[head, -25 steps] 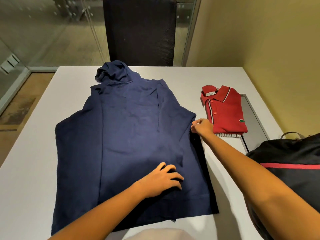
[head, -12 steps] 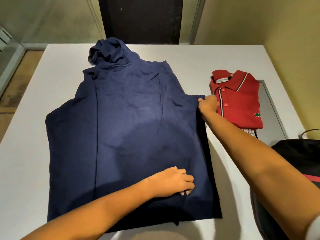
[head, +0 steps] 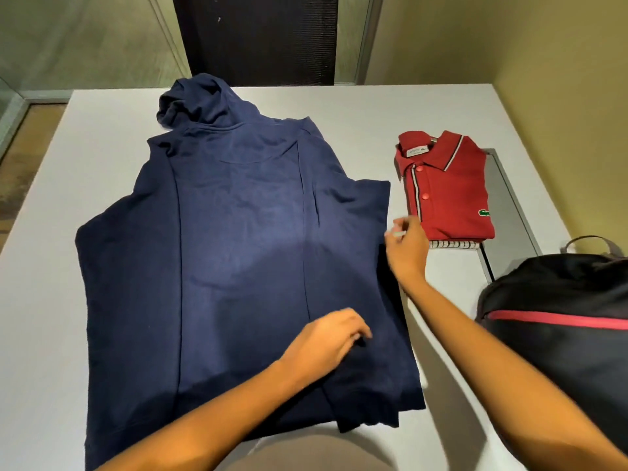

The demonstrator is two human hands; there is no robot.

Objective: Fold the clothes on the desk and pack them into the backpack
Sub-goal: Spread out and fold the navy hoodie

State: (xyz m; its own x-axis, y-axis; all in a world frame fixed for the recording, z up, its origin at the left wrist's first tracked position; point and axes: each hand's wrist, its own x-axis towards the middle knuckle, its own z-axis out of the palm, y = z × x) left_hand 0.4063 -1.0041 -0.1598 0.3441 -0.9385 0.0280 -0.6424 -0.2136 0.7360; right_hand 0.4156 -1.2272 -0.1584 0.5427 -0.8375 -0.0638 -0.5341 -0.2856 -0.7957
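A navy hoodie lies flat on the white desk, hood at the far end and its right side folded inward. My left hand hovers over the hoodie's lower right part, its loosely bent fingertips touching the fabric. Just off the hoodie's right edge is my right hand, with relaxed fingers and nothing in it. A folded red polo shirt rests on a folded striped garment to the right. The black backpack with a red stripe stands at the desk's near right.
A grey metal hatch is set into the desk behind the polo. A dark chair stands at the far edge. Glass wall at left, yellow wall at right. Bare desk surface lies left of the hoodie.
My right hand has let go of the hoodie's right edge and drawn back toward me. My left hand has gone from pressing flat to bent fingers.
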